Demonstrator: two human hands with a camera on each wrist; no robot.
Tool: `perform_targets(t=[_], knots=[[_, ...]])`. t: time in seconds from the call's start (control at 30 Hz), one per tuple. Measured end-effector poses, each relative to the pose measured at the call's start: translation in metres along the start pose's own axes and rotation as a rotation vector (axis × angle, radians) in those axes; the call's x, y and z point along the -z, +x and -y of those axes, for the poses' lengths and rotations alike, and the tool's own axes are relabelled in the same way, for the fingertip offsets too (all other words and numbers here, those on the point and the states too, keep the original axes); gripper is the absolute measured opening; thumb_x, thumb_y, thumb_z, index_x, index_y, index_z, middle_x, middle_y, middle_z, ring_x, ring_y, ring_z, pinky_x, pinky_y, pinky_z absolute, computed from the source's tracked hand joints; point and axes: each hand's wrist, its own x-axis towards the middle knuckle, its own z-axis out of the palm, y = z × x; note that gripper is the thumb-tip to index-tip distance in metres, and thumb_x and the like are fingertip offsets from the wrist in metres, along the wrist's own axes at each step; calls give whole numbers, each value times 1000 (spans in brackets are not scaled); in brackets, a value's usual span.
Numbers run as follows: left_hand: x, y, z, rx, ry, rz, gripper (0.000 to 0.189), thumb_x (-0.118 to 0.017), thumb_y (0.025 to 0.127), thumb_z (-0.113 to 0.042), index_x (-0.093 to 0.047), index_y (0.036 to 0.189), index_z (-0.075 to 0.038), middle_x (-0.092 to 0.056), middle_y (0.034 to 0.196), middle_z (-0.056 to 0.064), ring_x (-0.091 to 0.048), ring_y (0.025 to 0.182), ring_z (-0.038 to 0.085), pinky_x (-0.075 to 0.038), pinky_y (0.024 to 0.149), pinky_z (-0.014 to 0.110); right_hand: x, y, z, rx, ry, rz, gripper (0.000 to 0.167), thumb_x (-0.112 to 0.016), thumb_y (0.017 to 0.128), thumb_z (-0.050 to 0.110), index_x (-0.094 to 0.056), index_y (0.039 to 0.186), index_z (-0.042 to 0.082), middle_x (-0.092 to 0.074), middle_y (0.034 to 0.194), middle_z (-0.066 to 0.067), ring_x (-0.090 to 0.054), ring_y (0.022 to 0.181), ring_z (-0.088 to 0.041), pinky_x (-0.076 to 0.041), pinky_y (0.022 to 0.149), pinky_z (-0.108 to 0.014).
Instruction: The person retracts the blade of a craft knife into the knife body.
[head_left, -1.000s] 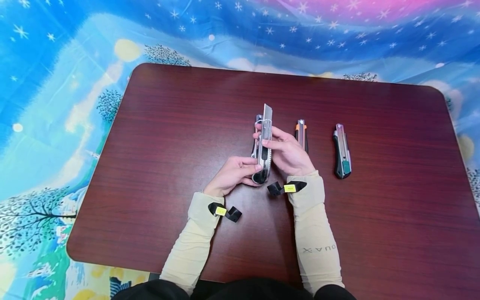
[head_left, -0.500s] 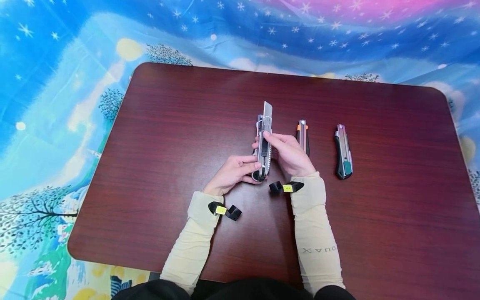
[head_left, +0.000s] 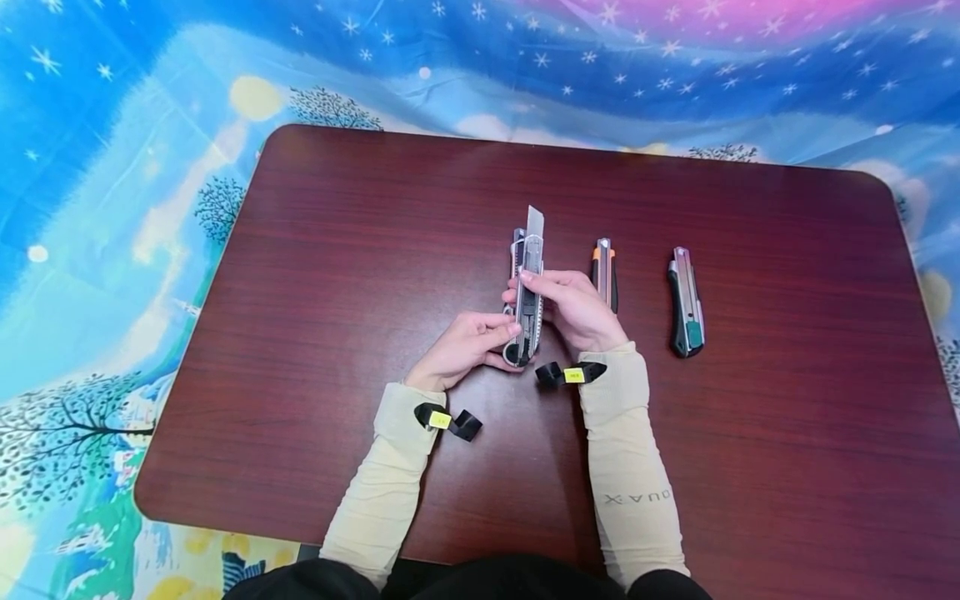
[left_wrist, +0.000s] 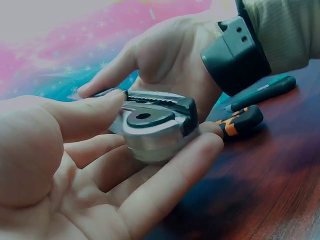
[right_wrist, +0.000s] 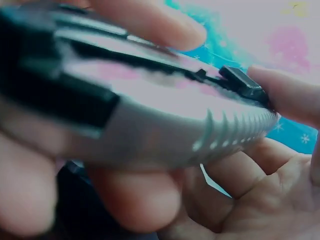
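Observation:
A silver utility knife (head_left: pixel 530 292) with its blade out points away from me in the head view. My left hand (head_left: pixel 468 343) pinches its black butt end, thumb on top and fingers beneath. Higher up, my right hand (head_left: pixel 581 304) holds the handle, its thumb lying on the upper face. In the right wrist view that thumb (right_wrist: pixel 292 95) is at the black slider (right_wrist: pixel 243 82). The left wrist view shows the rounded metal butt (left_wrist: pixel 152 137) between my left thumb and fingers. Behind the held knife, a second silver knife (head_left: pixel 517 242) is partly hidden.
An orange-and-black utility knife (head_left: pixel 604 271) lies just beyond my right hand, partly covered by it. Farther right is a green-and-black one (head_left: pixel 686 304). All this is on a dark red-brown table (head_left: pixel 360 250), with a printed cloth (head_left: pixel 465 67) behind it.
My right fingers have drawn back from beside the knife's head, and the right thumb slid forward along the handle, then slightly back. The left hand keeps its grip.

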Motion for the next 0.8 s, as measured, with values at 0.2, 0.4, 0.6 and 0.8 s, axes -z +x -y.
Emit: perform_targets(t=[0.2,0.4,0.6,0.8], knots=[[0,0,0,8,2,-17,36,-46,101,-8,-52,127,17,-64,112,34,-71,89,27,-60,82,43,1,0,0,3,-1,23,29,-58,96,12,-65,109,-13,-75,83,-2,-70,88,-13,-57,79,-25],[-1,-1,0,8,12,-46,36,-47,100,-6,-52,126,18,-67,109,30,-72,82,16,-61,80,39,1,-1,1,8,15,41,26,-58,95,8,-65,109,-12,-75,85,-4,-70,89,-15,-58,79,-26],[0,-1,2,11,14,-62,36,-48,99,-7,-53,125,18,-68,106,29,-72,80,17,-61,80,40,1,-3,2,0,31,37,32,-59,94,6,-58,118,-17,-75,87,-4,-70,89,-15,-57,82,-26],[0,-1,0,13,16,-86,36,-49,99,-8,-54,124,18,-68,105,29,-72,78,16,-60,80,42,0,-3,2,-1,46,28,20,-59,93,3,-69,108,-6,-75,87,-5,-70,89,-15,-57,83,-25]])
